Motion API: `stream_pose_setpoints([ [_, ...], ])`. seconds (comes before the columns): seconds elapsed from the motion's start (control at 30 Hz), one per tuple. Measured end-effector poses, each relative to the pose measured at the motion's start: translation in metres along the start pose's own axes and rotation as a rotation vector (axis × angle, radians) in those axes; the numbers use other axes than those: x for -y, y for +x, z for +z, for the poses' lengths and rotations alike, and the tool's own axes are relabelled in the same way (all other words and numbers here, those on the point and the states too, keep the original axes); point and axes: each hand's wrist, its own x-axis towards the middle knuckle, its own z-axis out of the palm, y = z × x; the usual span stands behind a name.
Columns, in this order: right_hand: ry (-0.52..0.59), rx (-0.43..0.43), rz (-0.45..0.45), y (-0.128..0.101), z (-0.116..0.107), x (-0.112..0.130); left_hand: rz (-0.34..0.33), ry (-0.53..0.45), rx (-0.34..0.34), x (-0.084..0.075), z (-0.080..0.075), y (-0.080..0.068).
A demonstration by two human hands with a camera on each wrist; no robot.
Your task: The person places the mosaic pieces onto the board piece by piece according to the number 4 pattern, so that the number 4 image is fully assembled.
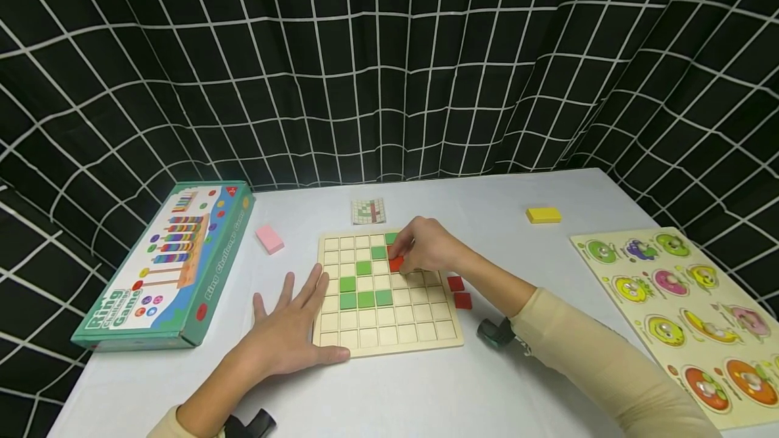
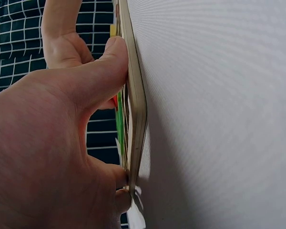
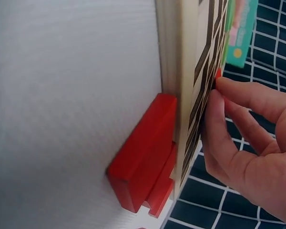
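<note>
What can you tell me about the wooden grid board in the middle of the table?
The wooden grid board is a pale, square, thin tray of small square cells, lying flat on the white table. Several cells hold green tiles forming a pattern. The left hand rests flat against its left edge, thumb along the near side. The right hand pinches a red tile over its upper cells. Two spare red tiles lie just off its right edge.

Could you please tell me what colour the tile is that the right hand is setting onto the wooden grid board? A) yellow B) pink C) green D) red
D: the right hand pinches a red tile over the grid board, while the green tiles already lie in cells and the left hand rests at the board's edge.
</note>
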Motion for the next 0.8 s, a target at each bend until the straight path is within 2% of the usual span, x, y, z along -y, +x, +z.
stream_pose_setpoints([
  [0.8, -0.001, -0.004, -0.049, 0.0005, 0.0008, -0.0026, -0.005, -0.012, 0.002, -0.0012, -0.0005, 0.0001],
])
